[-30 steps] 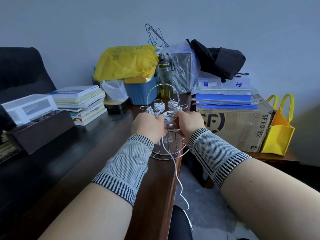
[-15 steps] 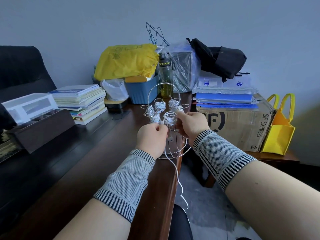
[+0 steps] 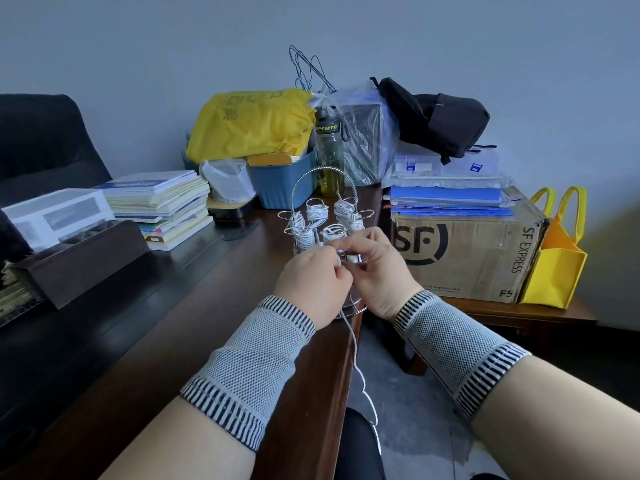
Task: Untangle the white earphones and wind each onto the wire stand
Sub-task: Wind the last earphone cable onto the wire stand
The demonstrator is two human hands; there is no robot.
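Note:
A silver wire stand (image 3: 325, 181) with an arched handle sits at the desk's right edge, several of its loops wound with white earphone cable (image 3: 316, 212). My left hand (image 3: 311, 284) and my right hand (image 3: 375, 273) meet just in front of the stand, fingers curled together and pinching a white earphone cord (image 3: 355, 355). That cord hangs from my hands over the desk edge toward the floor. The stand's lower half is hidden behind my hands.
A dark wooden desk (image 3: 194, 327) carries stacked books (image 3: 162, 206), a dark box (image 3: 79, 261), a blue bin (image 3: 280, 181) with a yellow bag (image 3: 252, 124), and a bottle (image 3: 329, 154). A cardboard box (image 3: 464, 258) and yellow tote (image 3: 557, 251) stand right.
Both hands have drawn back from the stand's loops toward me and closed together around the cord. The hanging cord has shifted slightly with them.

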